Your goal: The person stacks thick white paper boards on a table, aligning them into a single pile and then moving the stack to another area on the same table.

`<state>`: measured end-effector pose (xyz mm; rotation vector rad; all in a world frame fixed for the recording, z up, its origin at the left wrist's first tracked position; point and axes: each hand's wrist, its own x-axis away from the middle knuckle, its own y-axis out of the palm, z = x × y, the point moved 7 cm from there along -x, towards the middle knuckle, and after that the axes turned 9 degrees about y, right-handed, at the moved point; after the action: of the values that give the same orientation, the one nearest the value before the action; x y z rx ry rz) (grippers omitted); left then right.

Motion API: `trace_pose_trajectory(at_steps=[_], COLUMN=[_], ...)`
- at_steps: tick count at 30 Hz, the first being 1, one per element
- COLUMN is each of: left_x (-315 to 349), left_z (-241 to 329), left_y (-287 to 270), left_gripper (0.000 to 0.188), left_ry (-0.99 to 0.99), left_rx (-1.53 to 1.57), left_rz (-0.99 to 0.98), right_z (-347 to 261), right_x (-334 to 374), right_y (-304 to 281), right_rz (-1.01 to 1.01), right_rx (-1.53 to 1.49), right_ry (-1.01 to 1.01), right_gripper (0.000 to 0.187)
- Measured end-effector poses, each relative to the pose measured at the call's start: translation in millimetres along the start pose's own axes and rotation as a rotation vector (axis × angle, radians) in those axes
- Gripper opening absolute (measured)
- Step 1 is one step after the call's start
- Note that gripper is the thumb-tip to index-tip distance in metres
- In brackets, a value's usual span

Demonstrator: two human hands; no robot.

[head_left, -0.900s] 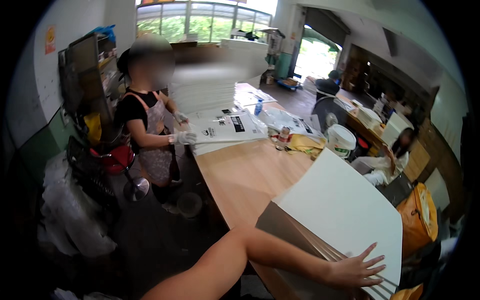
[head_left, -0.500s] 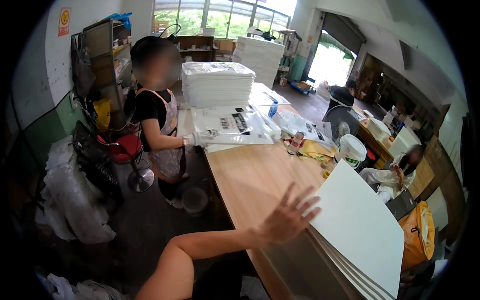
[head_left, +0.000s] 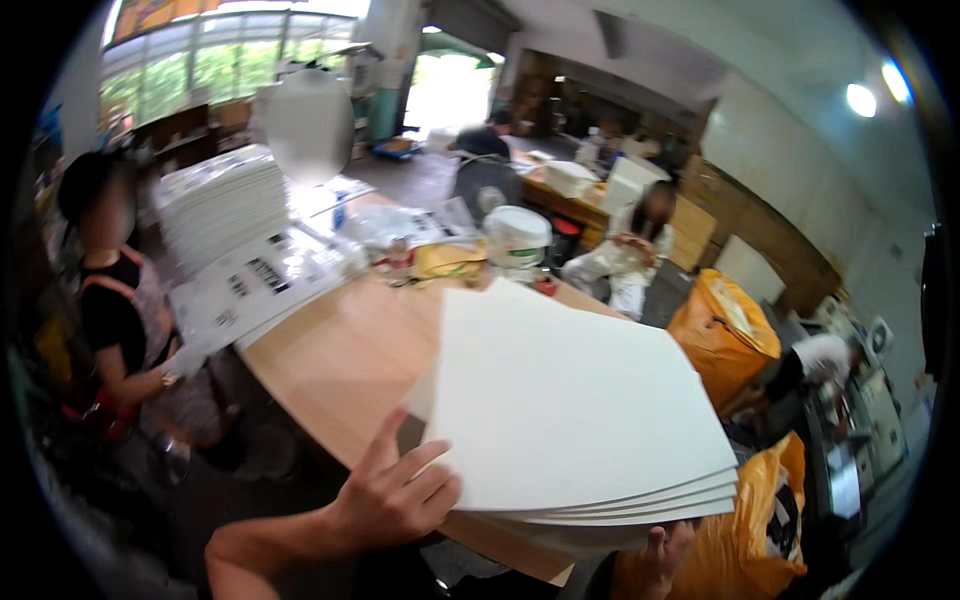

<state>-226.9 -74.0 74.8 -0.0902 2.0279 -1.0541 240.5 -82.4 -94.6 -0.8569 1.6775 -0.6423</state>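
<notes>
A stack of large white boards point(head_left: 580, 400) lies in front of me, its layers slightly fanned along the near edge. Against its left edge is my left hand point(head_left: 395, 490), with the index finger stretched up and the other fingers loosely bent and apart. My right hand point(head_left: 668, 555) is just below the near right edge of the boards, fingers pointing up and apart; the boards and blur partly hide it. I cannot tell whether it touches them. Under the boards runs a light wooden table point(head_left: 325, 345).
At the left a co-worker point(head_left: 125, 320) stands by printed plastic packages point(head_left: 260, 275) and a tall white stack point(head_left: 225, 205). A white bucket point(head_left: 517, 238) and yellow cloth point(head_left: 450, 262) are at the table's far side. Orange bags point(head_left: 720, 330) stand to the right; another person point(head_left: 630, 245) sits beyond.
My view has swung right, so the boards now lie centrally. My left hand has come from above the table to the boards' left edge. My right hand has come into view.
</notes>
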Motion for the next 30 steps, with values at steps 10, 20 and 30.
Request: trace_pose_trajectory(at_steps=[10,20,30], left_x=[96.2,48.1,23.6], left_z=[-35.3,-17.9,-30.8], left_y=[76.8,127.1,106.5], left_gripper=[0.069,0.058,0.056], left_ry=[-0.971,-1.137,-1.000], left_rx=[1.238,2.058,1.776], left_rz=[0.550,-0.032,-0.100], right_z=[-64.6,-69.0,-33.5], right_x=[-32.7,-39.8,-33.8], right_y=[-43.4,-46.2,-31.4], right_rz=[0.038,0.156,-0.039], right_rx=[-0.326,-0.371,-0.656], right_ry=[0.184,0.189,0.295], right_gripper=[0.089,0.098,0.078])
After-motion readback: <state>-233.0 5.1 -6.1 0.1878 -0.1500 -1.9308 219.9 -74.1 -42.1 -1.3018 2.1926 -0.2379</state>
